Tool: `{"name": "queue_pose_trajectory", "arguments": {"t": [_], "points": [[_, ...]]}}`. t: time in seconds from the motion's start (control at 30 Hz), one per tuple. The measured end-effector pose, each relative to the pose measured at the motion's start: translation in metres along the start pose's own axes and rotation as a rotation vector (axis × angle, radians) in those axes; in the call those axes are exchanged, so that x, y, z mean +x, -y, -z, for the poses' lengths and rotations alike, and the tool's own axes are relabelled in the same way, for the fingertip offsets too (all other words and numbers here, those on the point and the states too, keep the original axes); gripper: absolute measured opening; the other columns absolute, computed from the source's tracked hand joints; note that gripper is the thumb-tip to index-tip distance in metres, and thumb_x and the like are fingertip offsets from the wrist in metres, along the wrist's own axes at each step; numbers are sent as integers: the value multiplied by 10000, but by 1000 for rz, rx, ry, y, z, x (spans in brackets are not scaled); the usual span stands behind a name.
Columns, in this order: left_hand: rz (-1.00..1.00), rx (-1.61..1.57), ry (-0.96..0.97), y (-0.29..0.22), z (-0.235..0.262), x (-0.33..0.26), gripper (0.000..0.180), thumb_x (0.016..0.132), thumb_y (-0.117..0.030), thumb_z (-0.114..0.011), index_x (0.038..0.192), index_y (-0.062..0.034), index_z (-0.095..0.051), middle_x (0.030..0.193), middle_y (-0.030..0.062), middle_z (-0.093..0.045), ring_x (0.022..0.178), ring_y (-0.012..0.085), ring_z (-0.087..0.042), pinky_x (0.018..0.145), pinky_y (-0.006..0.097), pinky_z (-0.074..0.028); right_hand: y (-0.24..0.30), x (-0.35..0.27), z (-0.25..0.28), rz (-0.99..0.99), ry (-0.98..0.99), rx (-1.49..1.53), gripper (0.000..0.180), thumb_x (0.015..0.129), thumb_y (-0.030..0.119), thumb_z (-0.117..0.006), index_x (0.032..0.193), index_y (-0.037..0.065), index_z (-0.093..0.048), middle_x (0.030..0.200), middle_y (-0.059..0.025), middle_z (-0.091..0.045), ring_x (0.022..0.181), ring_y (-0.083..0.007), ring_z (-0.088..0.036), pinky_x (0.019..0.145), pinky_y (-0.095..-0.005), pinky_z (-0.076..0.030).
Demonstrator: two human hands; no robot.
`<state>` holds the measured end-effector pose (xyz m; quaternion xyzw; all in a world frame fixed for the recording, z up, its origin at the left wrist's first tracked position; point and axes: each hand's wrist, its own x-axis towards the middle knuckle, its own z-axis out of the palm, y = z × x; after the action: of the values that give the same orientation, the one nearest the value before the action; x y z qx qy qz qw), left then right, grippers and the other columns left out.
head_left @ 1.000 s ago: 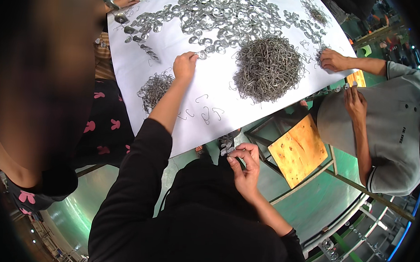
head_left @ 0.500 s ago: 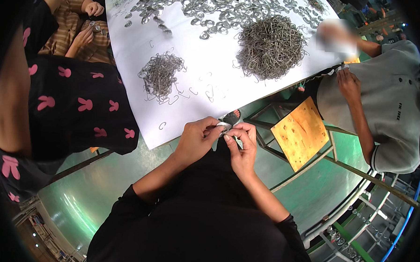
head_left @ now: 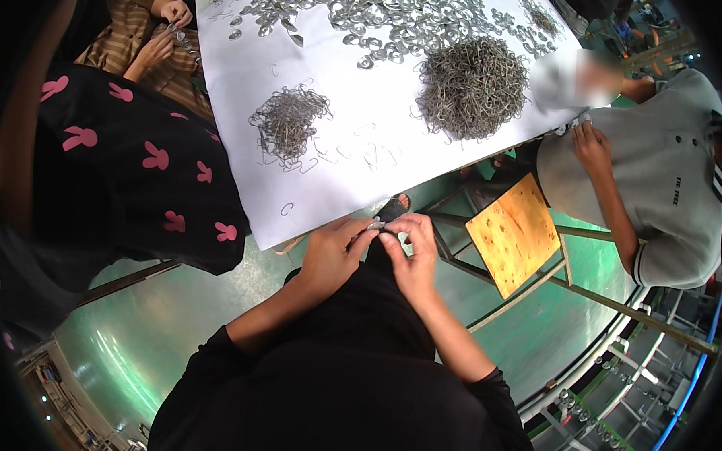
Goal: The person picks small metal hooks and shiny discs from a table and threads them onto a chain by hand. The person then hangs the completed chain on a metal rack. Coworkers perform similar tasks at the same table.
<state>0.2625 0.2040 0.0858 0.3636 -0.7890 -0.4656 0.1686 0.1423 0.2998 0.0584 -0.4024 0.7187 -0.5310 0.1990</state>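
Just off the near edge of the white-covered table [head_left: 338, 192], my hands meet over my lap. My left hand [head_left: 332, 252] is closed in a pinch on a small shiny metal piece [head_left: 376, 224]. My right hand [head_left: 412, 256] brings thumb and forefinger together at the piece's right side, and what lies between those fingertips is too small to make out. Beyond my hands on the table lie a small pile of wire hooks [head_left: 289, 124], a larger pile of wire hooks [head_left: 472, 89] and many flat silvery metal discs [head_left: 386, 21]. One loose wire hook [head_left: 287, 209] rests near the table's corner.
At my left stands a person in black clothing with pink rabbit shapes [head_left: 156, 156]; another in brown stripes [head_left: 128, 22] handles small metal pieces beyond. A person in a grey shirt [head_left: 637, 165] sits at the right. Near my right hand is a wooden-topped stool [head_left: 515, 236].
My view has shifted slightly, so the table sits a little higher and to the right. The metal piece has turned between my fingertips, and both hands stay together.
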Motion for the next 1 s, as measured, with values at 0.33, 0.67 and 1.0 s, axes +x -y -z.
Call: {"name": "queue_pose_trajectory", "arguments": {"t": [0.33, 0.67, 1.0], "points": [[-66, -69, -20, -2, 8, -7, 160, 830, -75, -644, 982, -29, -660, 894, 109, -658, 666, 217, -626, 593, 286, -487, -85, 160, -21, 368, 583, -532, 129, 773, 86, -611, 891, 125, -647, 888, -54, -587, 850, -255, -609, 698, -367, -497], [-86, -59, -83, 10, 3, -5, 133, 822, -57, -638, 947, -17, -659, 865, 131, -649, 713, 242, -641, 630, 299, -511, -136, 200, -60, 977, 946, -768, 122, 790, 113, -489, 813, 68, -600, 978, -92, -568, 748, -272, -622, 665, -387, -523], [-121, -242, 57, 6, -11, 10, 99, 810, -36, -633, 897, 8, -647, 792, 122, -627, 644, 222, -620, 563, 292, -498, -9, 143, 12, 74, 527, 70, 95, 859, 104, -598, 866, 27, -542, 712, -93, -578, 658, -216, -581, 626, -338, -453]]}}
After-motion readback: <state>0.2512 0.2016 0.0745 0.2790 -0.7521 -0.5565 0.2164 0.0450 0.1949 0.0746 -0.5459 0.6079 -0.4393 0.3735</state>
